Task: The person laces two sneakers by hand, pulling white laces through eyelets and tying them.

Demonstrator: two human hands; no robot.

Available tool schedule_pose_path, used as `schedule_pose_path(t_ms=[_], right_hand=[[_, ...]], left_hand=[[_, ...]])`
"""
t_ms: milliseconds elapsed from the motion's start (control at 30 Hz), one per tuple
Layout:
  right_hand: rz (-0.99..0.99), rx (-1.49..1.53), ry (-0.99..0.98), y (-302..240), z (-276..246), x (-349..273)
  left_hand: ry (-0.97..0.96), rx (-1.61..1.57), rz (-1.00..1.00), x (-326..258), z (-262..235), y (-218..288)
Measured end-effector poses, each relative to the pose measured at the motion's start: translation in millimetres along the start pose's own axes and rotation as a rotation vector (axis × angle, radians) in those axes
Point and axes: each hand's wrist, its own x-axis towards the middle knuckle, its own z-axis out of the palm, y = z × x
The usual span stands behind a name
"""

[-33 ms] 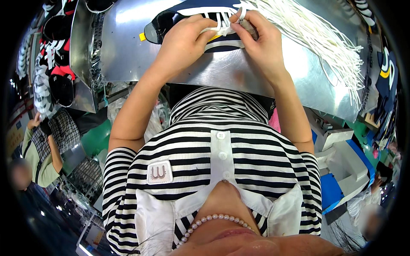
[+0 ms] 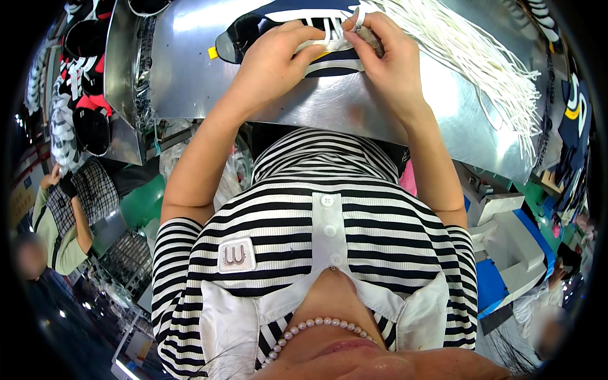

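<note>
A navy shoe upper (image 2: 339,71) with white stripes and a dark toe lies on the metal table (image 2: 190,82), its toe to the left. My left hand (image 2: 269,63) rests over its near side, thumb and forefinger closed on a white shoelace (image 2: 311,44). Across the opening, several white lace strands run in rows. My right hand (image 2: 396,60) is closed around a small tool with a brownish handle (image 2: 368,40); white lace loops up beside its fingers. The tool's tip is too small to make out clearly.
A thick bundle of white shoelaces (image 2: 468,66) spreads over the table's right side. Black and red shoe uppers (image 2: 92,130) hang at the left, navy ones (image 2: 573,117) at far right. A grey and blue box (image 2: 506,247) stands below right. Another person (image 2: 60,234) works at left.
My right hand has shifted very slightly right and away from the left hand. My left hand keeps its pinch on the lace almost in place.
</note>
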Motion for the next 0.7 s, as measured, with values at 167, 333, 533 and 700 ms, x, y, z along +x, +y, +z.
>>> schedule_pose_path(t_ms=[167, 333, 533, 700], right_hand=[[-0.077, -0.101, 0.014, 12.0, 8.0, 4.0], [-0.018, -0.007, 0.049, 14.8, 12.4, 2.3], [0.418, 0.232, -0.072, -21.6, -15.3, -27.0], [0.511, 0.197, -0.139, -17.5, -9.6, -38.4]], left_hand=[[0.068, 0.038, -0.062, 2.0, 4.5, 7.0], [0.195, 0.154, -0.025, 3.1, 13.8, 7.5], [0.186, 0.160, -0.039, 4.7, 14.4, 9.9], [0.207, 0.181, -0.012, 4.8, 15.9, 7.1]])
